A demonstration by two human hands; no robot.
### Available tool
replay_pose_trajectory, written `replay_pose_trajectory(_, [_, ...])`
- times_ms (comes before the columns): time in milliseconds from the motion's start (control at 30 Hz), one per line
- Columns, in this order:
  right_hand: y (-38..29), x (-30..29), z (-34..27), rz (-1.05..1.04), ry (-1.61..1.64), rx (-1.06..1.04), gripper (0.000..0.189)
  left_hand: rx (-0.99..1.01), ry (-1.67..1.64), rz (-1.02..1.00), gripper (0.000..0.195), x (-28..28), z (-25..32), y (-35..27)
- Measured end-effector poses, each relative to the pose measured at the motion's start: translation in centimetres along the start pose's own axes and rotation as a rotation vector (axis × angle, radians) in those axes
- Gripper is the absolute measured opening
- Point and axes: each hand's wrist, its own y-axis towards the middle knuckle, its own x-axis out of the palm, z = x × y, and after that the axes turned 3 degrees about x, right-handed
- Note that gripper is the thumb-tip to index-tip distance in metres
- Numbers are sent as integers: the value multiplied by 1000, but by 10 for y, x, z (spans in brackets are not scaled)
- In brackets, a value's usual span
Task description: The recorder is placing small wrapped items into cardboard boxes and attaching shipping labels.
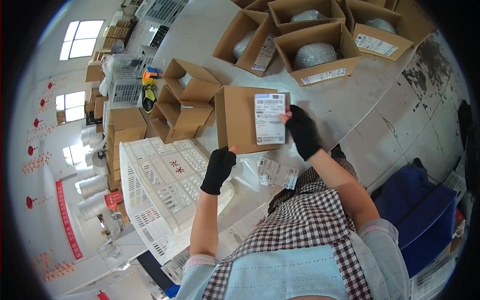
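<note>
In front of me a cardboard box (240,120) is tilted so that one side faces up, with a white printed label (270,129) lying flat on it. My left hand (218,168), in a black fingerless glove, grips the box by its lower left edge, thumb on top. At the label's right edge are the bent fingertips of my right hand (302,129), gloved the same way. Whether they pinch the box or only press the label cannot be made out. Near the table's front edge lie loose printed labels (277,173) beside a piece of clear film (246,174).
Open boxes with bubble-wrapped items stand at the back, including one box (318,56). Two smaller open boxes (183,112) are left of the held box. A white plastic crate (165,180) sits at my left. Tape dispensers (149,95) lie beyond, and blue fabric (412,210) hangs at right.
</note>
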Motion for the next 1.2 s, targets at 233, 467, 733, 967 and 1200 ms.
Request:
replay_pose_trajectory(233, [2, 15, -7, 187, -961, -459, 35, 24, 57, 23, 43, 4, 11, -4])
replay_pose_trajectory(467, [21, 29, 9, 44, -771, -761, 47, -29, 37, 36, 43, 5, 12, -5])
replay_pose_trajectory(733, [-76, -13, 22, -494, -875, -811, 45, -67, 20, 39, 37, 1, 6, -8])
replay_pose_trajectory(967, [-9, -15, -22, -335, -1003, -800, 38, -52, 2, 36, 37, 1, 6, -7])
replay_pose_trajectory(1200, [72, 68, -108, -620, -1147, -1549, 25, 214, 426, 64, 37, 10, 8, -9])
